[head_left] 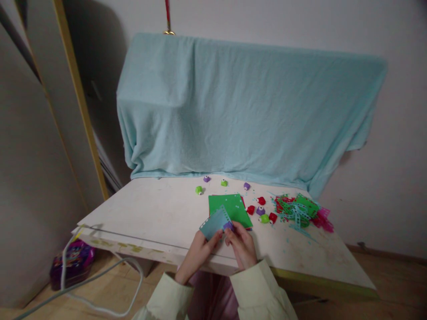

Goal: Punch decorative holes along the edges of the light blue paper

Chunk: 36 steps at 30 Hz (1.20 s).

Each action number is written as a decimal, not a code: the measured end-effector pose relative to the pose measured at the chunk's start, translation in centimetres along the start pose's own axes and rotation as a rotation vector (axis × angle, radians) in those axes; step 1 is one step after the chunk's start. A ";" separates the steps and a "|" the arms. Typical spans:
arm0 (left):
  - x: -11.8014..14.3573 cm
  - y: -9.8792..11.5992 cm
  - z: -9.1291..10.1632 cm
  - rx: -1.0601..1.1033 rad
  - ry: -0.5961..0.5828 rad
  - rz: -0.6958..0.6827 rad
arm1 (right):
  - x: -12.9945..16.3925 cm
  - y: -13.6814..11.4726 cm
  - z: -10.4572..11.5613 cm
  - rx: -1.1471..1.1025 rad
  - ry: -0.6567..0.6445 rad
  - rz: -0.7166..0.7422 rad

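Note:
My left hand is closed on a light blue sheet of paper, which has punched holes along its edges. A small purple craft punch sits at the right edge of this sheet, with the fingers of my right hand closed around it. Just beyond both hands lies a stack of square paper with a green sheet on top. Tiny blue bits are scattered on the green.
Several small punches in green, purple and red lie on the white table, among them a red one and a green one. Punched paper scraps are heaped at the right. A light blue cloth hangs behind; a white cable loops at lower left.

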<state>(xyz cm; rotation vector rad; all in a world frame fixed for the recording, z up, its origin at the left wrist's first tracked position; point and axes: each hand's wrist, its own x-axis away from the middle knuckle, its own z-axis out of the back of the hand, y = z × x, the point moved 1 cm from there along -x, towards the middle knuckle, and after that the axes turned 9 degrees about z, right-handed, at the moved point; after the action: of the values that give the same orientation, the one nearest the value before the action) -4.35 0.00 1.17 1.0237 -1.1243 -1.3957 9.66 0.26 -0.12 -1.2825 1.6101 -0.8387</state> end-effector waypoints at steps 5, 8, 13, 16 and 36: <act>0.0 0.3 0.0 -0.041 0.016 -0.016 | 0.1 -0.2 -0.1 0.012 0.014 0.006; 0.1 0.7 0.1 -0.062 0.014 -0.026 | 0.1 -0.2 -0.1 0.029 0.015 0.011; 0.2 0.8 0.0 -0.032 0.013 -0.063 | 0.1 0.0 0.0 -0.009 0.024 -0.020; 0.2 0.6 -0.1 -0.026 0.002 -0.054 | 0.2 0.2 0.0 -0.004 0.047 -0.043; 0.1 0.4 0.0 0.052 0.033 0.012 | 0.2 -0.4 -0.4 0.133 -0.001 -0.004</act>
<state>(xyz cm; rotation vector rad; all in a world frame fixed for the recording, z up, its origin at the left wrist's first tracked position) -4.30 -0.13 1.59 1.0724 -1.1455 -1.3415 9.44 0.02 0.35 -1.1931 1.5250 -0.9317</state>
